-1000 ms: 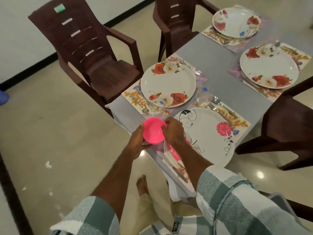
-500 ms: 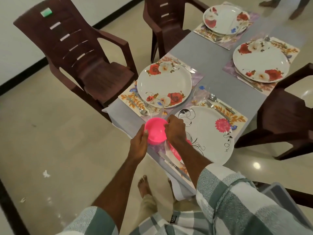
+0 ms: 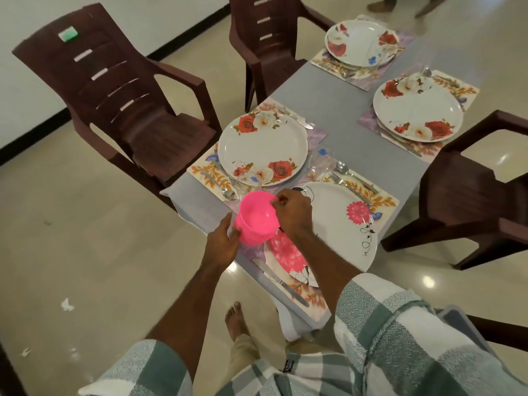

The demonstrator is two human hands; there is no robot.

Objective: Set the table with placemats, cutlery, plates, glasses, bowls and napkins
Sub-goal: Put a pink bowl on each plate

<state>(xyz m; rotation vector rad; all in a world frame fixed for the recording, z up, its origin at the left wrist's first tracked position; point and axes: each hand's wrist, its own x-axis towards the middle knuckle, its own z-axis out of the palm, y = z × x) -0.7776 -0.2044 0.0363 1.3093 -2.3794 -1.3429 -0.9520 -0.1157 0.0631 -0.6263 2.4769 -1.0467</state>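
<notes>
A bright pink plastic bowl [image 3: 255, 221] is held tilted above the near left corner of the grey table [image 3: 337, 110]. My left hand [image 3: 224, 244] grips its lower left side. My right hand [image 3: 291, 212] pinches its upper right rim. Whether it is one bowl or a nested stack I cannot tell. Under my right arm lies a white plate with pink flowers [image 3: 343, 224] on a floral placemat [image 3: 383, 200]. A knife [image 3: 281, 282] lies on the plate's near side, a fork and spoon [image 3: 343, 172] on its far side. A clear glass [image 3: 321, 164] stands beyond them.
Three more settings with rose-patterned plates [image 3: 263, 150] [image 3: 417, 112] [image 3: 360, 42] sit on placemats. A glass [image 3: 247, 181] stands just beyond the bowl. Brown plastic chairs [image 3: 128, 110] [image 3: 271, 38] [image 3: 471, 195] flank the table. Another person's feet [image 3: 400, 4] show at the far end.
The pink bowl has risen and tilted, its opening now turned up toward me. My right hand has shifted to pinch the rim and my left hand has slid lower on the bowl's side.
</notes>
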